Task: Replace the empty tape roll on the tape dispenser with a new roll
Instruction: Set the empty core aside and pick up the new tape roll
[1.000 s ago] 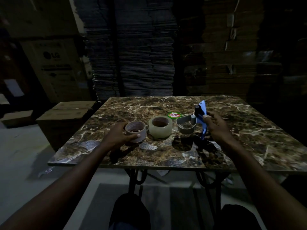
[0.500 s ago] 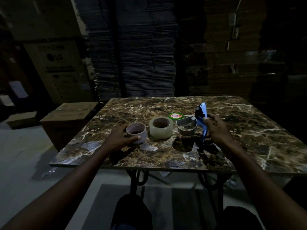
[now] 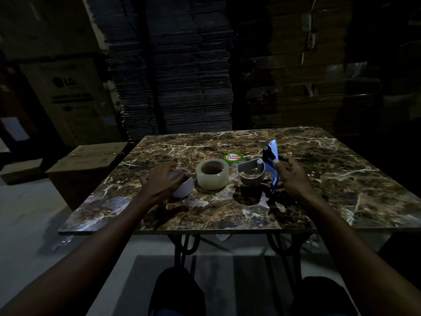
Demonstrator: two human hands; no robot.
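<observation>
On the marble table (image 3: 330,179), the full tape roll (image 3: 212,174) lies flat with its hole facing up, and nothing is inside it. Just left of it, the left hand (image 3: 163,183) covers and grips the empty roll (image 3: 182,188). Right of the full roll, the right hand (image 3: 293,176) holds the blue tape dispenser (image 3: 272,160), which stands up tall with its grey curved guard (image 3: 250,172) toward the roll. A round sticker (image 3: 232,157) sits just behind the roll.

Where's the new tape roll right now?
In the head view the new tape roll stands mid-table, between the empty core under the left hand and the grey dispenser guard.
</observation>
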